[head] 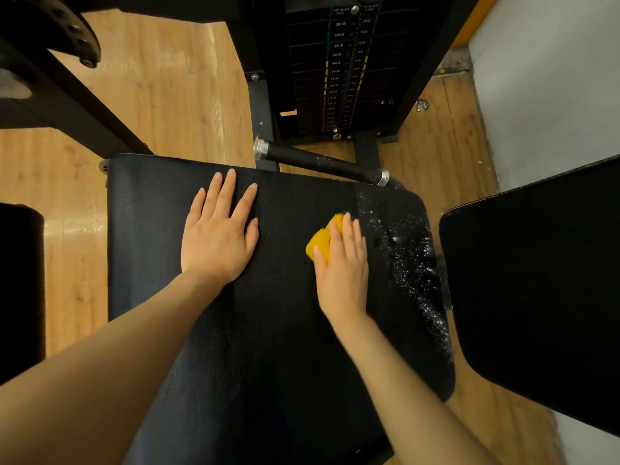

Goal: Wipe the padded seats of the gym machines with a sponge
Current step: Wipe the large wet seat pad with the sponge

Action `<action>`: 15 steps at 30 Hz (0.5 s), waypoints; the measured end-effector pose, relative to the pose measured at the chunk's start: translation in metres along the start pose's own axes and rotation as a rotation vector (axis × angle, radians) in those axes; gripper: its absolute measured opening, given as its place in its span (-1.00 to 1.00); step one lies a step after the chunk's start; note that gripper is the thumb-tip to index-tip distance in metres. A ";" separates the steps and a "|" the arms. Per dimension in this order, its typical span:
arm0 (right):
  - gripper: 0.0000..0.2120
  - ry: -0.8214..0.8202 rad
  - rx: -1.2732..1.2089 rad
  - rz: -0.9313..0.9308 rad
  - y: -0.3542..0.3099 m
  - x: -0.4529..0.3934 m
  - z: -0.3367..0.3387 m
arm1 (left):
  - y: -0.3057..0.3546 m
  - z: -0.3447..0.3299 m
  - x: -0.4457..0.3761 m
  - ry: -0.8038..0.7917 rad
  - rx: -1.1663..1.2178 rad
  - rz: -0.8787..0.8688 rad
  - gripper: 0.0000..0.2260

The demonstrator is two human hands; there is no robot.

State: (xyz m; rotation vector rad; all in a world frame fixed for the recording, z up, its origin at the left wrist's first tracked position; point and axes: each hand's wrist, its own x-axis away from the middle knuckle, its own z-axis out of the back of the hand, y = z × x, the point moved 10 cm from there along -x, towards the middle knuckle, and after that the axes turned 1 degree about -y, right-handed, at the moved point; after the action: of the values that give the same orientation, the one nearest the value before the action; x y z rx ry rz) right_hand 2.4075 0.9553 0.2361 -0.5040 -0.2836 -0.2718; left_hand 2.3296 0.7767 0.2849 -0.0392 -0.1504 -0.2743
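Observation:
A black padded seat (pixel 161 236) fills the middle of the head view. My left hand (pixel 219 233) rests flat on its far left part, fingers spread and straight. My right hand (pixel 342 263) lies over a yellow sponge (pixel 318 243) and presses it onto the seat, fingers curved over its top and thumb against its left side. Only the sponge's left part shows beside the hand. A band of white droplets and foam (pixel 412 260) runs along the seat's right edge, just right of the sponge.
A black handle bar with metal ends (pixel 322 161) lies past the seat's far edge. Behind it stands the weight stack (pixel 339 72). A second black pad (pixel 536 280) sits to the right, another dark pad (pixel 20 283) at far left. Wooden floor (pixel 167 95) surrounds the machine.

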 end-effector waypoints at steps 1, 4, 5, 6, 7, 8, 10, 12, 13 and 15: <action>-0.43 0.011 0.004 -0.014 0.002 -0.017 0.005 | 0.000 0.000 0.000 -0.003 -0.002 0.002 -0.49; -0.46 0.039 -0.009 -0.051 0.006 -0.058 0.020 | -0.001 -0.001 0.000 -0.004 -0.010 0.003 -0.49; -0.46 0.046 -0.011 -0.054 0.006 -0.064 0.023 | -0.001 -0.001 0.000 -0.001 -0.005 0.002 -0.49; -0.46 0.050 -0.015 -0.055 0.005 -0.065 0.024 | -0.001 -0.002 0.000 0.002 0.001 0.000 -0.49; -0.46 0.052 -0.028 -0.061 0.005 -0.063 0.024 | 0.000 -0.002 0.000 0.005 0.005 -0.001 -0.49; -0.46 0.054 -0.049 -0.070 0.005 -0.057 0.022 | 0.000 -0.002 0.000 0.009 0.003 -0.001 -0.49; -0.45 0.062 -0.079 -0.092 0.006 -0.031 0.015 | -0.001 -0.001 0.001 0.015 -0.007 -0.001 -0.50; -0.45 0.082 -0.088 -0.096 0.006 0.009 0.005 | -0.001 -0.001 0.001 0.014 -0.005 -0.004 -0.50; -0.45 0.090 -0.091 -0.097 0.006 0.031 0.000 | 0.000 -0.001 0.001 0.012 -0.003 -0.005 -0.50; -0.44 0.084 -0.092 -0.111 0.009 0.065 -0.009 | 0.000 -0.002 0.001 0.009 -0.007 -0.006 -0.49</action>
State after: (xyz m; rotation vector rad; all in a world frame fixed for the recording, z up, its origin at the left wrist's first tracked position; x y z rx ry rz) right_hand 2.4721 0.9460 0.2464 -0.5667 -0.2182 -0.4145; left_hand 2.3305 0.7764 0.2830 -0.0449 -0.1402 -0.2810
